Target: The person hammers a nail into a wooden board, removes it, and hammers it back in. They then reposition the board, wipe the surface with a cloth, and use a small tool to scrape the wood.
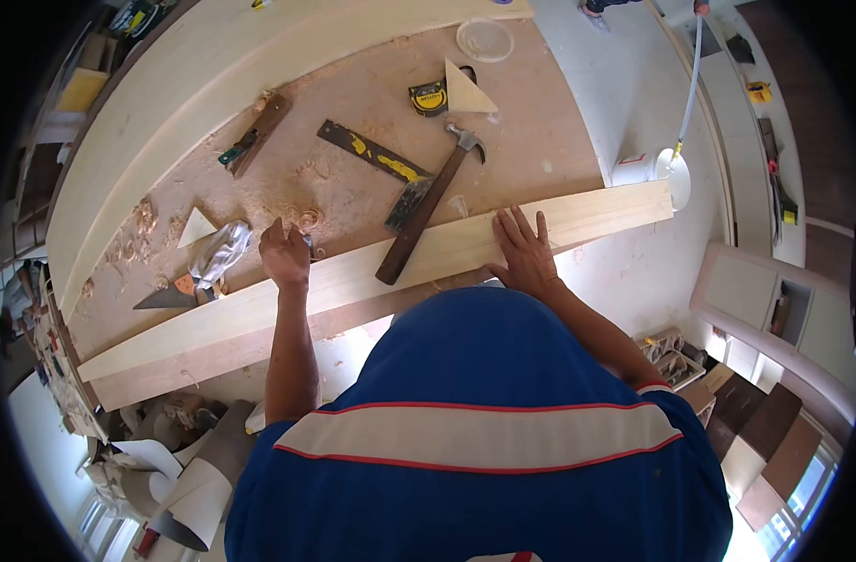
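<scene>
A long pale wooden board [381,272] lies along the near edge of the workbench. My right hand [526,251] rests flat on it, fingers spread. Above the board's far edge, my left hand [285,255] has curled fingers; a small dark bit shows beside them, and what they hold, if anything, is hidden. A claw hammer [431,201] lies with its handle end over the board. Beside the hammer is a dark try square [376,155] with yellow marks. Left of my left hand are a crumpled whitish cloth or bag [223,253] and a dark pointed blade [165,298].
A wooden hand plane [256,136], a tape measure [429,96], triangular wood offcuts [468,92] and a clear round lid [485,40] lie on the bench among shavings. A curved wooden piece [165,159] borders the far side. At right stands a white bucket [673,173]; another person's hand [700,7] holds a pole in it.
</scene>
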The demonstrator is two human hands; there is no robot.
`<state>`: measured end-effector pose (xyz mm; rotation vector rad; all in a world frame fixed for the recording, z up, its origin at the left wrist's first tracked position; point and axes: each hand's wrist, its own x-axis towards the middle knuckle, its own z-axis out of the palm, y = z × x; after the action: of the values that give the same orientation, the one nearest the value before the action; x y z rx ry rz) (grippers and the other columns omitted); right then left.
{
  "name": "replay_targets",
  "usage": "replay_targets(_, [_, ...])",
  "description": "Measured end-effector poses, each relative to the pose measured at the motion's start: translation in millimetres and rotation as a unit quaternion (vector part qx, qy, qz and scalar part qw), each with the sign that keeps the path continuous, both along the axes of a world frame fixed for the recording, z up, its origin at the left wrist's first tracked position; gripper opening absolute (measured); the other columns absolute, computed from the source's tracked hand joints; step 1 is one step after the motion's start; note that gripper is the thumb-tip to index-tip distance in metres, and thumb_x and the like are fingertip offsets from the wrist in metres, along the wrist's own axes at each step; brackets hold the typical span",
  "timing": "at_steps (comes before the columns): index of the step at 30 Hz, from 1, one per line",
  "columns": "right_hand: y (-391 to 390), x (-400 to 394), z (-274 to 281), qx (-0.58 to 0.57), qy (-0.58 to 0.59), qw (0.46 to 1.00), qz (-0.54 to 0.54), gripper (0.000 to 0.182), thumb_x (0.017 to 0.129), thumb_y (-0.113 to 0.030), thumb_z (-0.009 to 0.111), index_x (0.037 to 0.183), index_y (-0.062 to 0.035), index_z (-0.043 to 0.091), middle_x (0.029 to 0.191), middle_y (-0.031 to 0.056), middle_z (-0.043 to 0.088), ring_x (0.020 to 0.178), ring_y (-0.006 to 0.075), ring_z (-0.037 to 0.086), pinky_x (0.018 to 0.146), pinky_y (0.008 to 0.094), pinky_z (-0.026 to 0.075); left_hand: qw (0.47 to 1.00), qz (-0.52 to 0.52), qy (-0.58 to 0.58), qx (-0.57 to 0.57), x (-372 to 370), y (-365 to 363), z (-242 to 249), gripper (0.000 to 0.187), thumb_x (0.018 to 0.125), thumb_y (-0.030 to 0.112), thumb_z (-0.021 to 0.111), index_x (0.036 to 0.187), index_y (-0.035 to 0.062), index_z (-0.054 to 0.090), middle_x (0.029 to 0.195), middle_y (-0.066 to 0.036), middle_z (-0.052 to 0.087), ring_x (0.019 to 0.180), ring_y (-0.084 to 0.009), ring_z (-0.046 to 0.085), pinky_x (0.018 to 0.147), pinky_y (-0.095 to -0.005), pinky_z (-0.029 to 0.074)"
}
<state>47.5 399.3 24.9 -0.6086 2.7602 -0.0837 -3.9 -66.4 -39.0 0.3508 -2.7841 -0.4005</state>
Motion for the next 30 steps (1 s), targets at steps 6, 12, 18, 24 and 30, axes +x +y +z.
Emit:
replay_targets(6, [10.8, 11.3, -11.3, 0.009, -0.003, 0.999, -0.037, 0.093, 0.090, -0.058, 0.065, 0.157, -0.0004, 0.036, 0.165, 0.0149, 0.030, 0.157, 0.0334, 0.020, 0.126, 0.0628, 0.010, 1.000, 0.013, -0.024, 0.004, 5.0, 8.3, 13.4, 0.036, 0.086, 0.020, 0.071, 0.116, -0.0008, 0.072, 0.105, -0.027, 0.071, 0.097, -0.0433, 0.069, 0.086, -0.0514, 0.056])
replay_targets(12, [44.5, 38.0, -2.8, 0.021, 0.011, 0.999, -0.049, 0.094, 0.091, -0.059, 0.065, 0.158, -0.0012, 0.033, 0.166, 0.0146, 0.029, 0.156, 0.0341, 0.021, 0.126, 0.0629, 0.011, 0.996, 0.047, -0.055, 0.044, 9.9, 4.5, 8.9, 0.040, 0.086, 0.024, 0.070, 0.118, 0.0000, 0.073, 0.109, -0.026, 0.072, 0.100, -0.0421, 0.070, 0.088, -0.0491, 0.057])
replay_targets(18, [58.2, 52.3, -4.9, 0.022, 0.022, 0.998, -0.061, 0.090, 0.093, -0.056, 0.066, 0.157, -0.0011, 0.035, 0.165, 0.0150, 0.031, 0.156, 0.0347, 0.021, 0.125, 0.0632, 0.013, 0.994, 0.095, -0.040, 0.036, 7.5, -13.5, 18.0, 0.042, 0.085, 0.025, 0.068, 0.118, -0.0011, 0.073, 0.110, -0.026, 0.072, 0.102, -0.0415, 0.070, 0.091, -0.0482, 0.056])
replay_targets(24, [58.4, 54.7, -10.1, -0.024, 0.064, 0.994, -0.083, 0.084, 0.095, -0.053, 0.065, 0.155, -0.0001, 0.039, 0.162, 0.0154, 0.036, 0.155, 0.0365, 0.024, 0.124, 0.0648, 0.013, 0.989, 0.132, -0.061, 0.033, 21.9, -19.9, 33.9, 0.044, 0.084, 0.026, 0.066, 0.118, -0.0008, 0.072, 0.109, -0.025, 0.073, 0.101, -0.0419, 0.070, 0.091, -0.0492, 0.055])
replay_targets(30, [17.9, 26.8, -21.9, -0.087, 0.059, 0.994, 0.025, 0.084, 0.090, -0.047, 0.069, 0.156, -0.0020, 0.039, 0.165, 0.0142, 0.034, 0.155, 0.0343, 0.025, 0.125, 0.0620, 0.016, 0.984, 0.151, -0.076, 0.056, 34.4, -13.2, 24.7, 0.046, 0.083, 0.028, 0.067, 0.120, 0.0011, 0.073, 0.112, -0.024, 0.073, 0.100, -0.0399, 0.071, 0.091, -0.0487, 0.056])
